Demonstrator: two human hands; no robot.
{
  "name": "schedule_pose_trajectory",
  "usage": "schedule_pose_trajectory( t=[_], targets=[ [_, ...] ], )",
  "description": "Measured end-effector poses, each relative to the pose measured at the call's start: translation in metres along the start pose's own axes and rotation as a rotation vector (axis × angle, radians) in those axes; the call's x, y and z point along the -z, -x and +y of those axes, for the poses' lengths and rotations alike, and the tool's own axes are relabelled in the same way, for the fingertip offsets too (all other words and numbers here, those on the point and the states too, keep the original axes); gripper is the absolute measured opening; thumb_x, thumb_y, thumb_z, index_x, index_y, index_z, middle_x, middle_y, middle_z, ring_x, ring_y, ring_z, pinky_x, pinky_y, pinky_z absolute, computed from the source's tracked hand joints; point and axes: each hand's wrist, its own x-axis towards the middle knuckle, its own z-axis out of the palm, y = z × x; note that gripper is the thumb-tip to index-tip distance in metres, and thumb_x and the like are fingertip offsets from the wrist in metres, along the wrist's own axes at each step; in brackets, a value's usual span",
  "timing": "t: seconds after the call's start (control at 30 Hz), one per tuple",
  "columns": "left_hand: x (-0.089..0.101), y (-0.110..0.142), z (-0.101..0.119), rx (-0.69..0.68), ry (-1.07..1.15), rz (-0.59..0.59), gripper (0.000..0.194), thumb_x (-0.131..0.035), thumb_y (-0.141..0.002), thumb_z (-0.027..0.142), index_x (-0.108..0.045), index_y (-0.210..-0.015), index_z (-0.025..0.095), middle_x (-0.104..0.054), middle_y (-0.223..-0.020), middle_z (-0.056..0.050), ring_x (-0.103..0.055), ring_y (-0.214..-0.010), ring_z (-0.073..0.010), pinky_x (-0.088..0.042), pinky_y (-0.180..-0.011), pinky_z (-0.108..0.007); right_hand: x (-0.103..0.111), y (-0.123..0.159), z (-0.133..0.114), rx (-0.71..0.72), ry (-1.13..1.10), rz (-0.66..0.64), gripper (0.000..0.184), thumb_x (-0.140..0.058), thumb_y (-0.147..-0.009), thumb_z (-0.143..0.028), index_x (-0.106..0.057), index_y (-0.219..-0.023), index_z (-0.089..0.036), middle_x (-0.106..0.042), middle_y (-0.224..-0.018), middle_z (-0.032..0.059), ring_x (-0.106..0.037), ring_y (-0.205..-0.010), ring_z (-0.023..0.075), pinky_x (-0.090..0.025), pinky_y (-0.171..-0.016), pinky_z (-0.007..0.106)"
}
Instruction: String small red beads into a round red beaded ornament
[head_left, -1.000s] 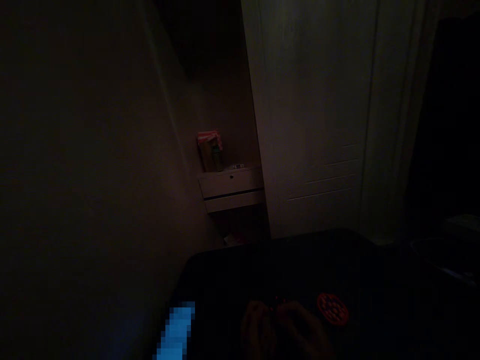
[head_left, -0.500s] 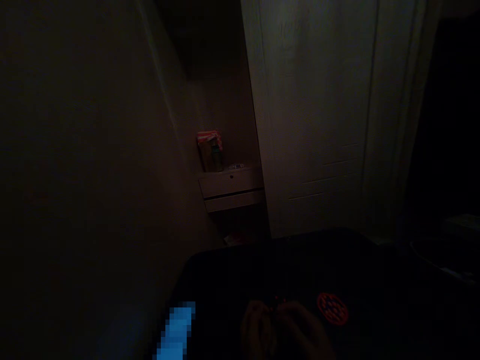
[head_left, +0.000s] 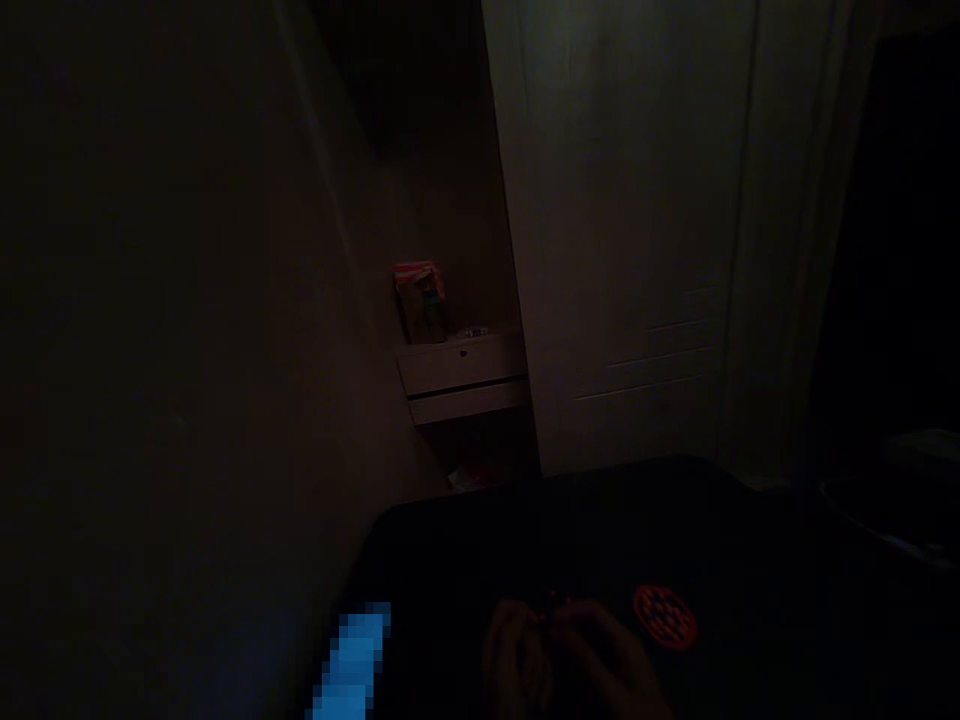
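Note:
In the dark lower middle of the head view, my left hand (head_left: 515,655) is closed, its fingers curled together. Close beside it on the right, my right hand (head_left: 604,655) is closed too, fingertips pinched toward the left hand. Between the fingertips show a few tiny red spots of a small dark thing (head_left: 553,602); its kind is too dark to make out. Right of my right hand lies a round red-orange disc with a dark patterned middle (head_left: 665,618), apart from both hands, on a dark surface (head_left: 600,530).
A blurred bright blue patch (head_left: 351,665) is at the lower left. Beyond the dark surface stand a pale wardrobe panel (head_left: 622,240) and a drawer unit (head_left: 465,375) with a red-topped box (head_left: 416,300) on it. A wall (head_left: 187,300) runs along the left.
The room looks slightly dimmer. Both hands stay in nearly the same place, fingertips still together around the small red-spotted thing.

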Motion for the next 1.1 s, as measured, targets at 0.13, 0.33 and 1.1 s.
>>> schedule_pose_trajectory(
  t=[0.13,0.33,1.1],
  targets=[
    [0.002,-0.001,-0.001,0.015,0.012,0.018,0.053,-0.091,-0.042,0.055,-0.057,-0.057,0.018,-0.035,-0.029,0.01,-0.025,-0.025,-0.0025,-0.016,-0.029,-0.016,0.0,0.0,0.001,0.019,-0.014,-0.004,0.033,-0.074,-0.081,-0.053,-0.076,-0.092,-0.023,-0.077,-0.093,0.0059,-0.072,-0.09,0.0255,-0.056,-0.078,0.03],
    [0.002,-0.001,-0.001,0.008,0.0,-0.017,0.053,-0.09,-0.046,0.057,-0.056,-0.055,0.018,-0.036,-0.029,0.009,-0.026,-0.024,-0.0025,-0.017,-0.029,-0.017,-0.003,0.0,-0.003,0.025,-0.02,0.016,0.038,-0.074,-0.079,-0.058,-0.075,-0.088,-0.021,-0.076,-0.085,0.0059,-0.071,-0.082,0.0254,-0.056,-0.073,0.031],
    [-0.002,0.001,0.001,0.03,0.011,0.072,0.061,-0.092,-0.034,0.062,-0.053,-0.054,0.019,-0.037,-0.03,0.01,-0.026,-0.025,-0.002,-0.018,-0.029,-0.015,-0.002,0.001,-0.007,0.024,0.032,0.018,0.042,-0.072,-0.079,-0.061,-0.076,-0.089,-0.02,-0.078,-0.087,0.0076,-0.071,-0.086,0.0275,-0.056,-0.076,0.033]
  ],
)
